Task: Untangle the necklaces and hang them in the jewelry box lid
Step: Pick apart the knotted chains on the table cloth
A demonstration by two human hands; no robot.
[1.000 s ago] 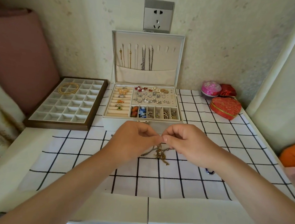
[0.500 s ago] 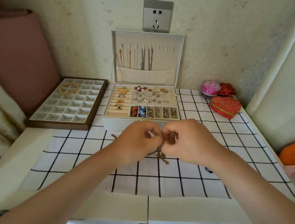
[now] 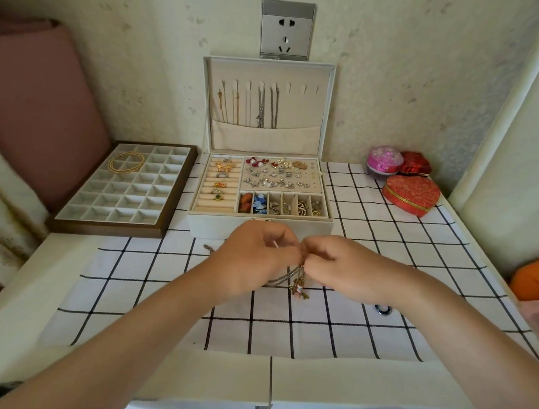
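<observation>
My left hand [image 3: 255, 259] and my right hand [image 3: 342, 268] meet fingertip to fingertip just in front of the white jewelry box [image 3: 260, 226]. Both pinch a tangled clump of necklaces [image 3: 299, 282], whose chains and small pendants dangle below the fingers onto the checked cloth [image 3: 158, 292]. One loose chain end [image 3: 209, 248] lies on the cloth left of my left hand. The box lid [image 3: 269, 72] stands upright against the wall, with several gold and silver necklaces [image 3: 259, 106] hanging from its hooks into a pocket.
A brown compartment tray [image 3: 114, 227] with a gold bangle [image 3: 126, 161] sits left of the box. A red heart box [image 3: 411, 194], a pink round box [image 3: 384, 160] and a red box [image 3: 415, 164] stand at the right. A small dark ring [image 3: 382, 309] lies on the cloth.
My two hands have drawn closer together and lifted slightly toward the box, working the clump between the fingertips. The hanging pendants shifted a little with them.
</observation>
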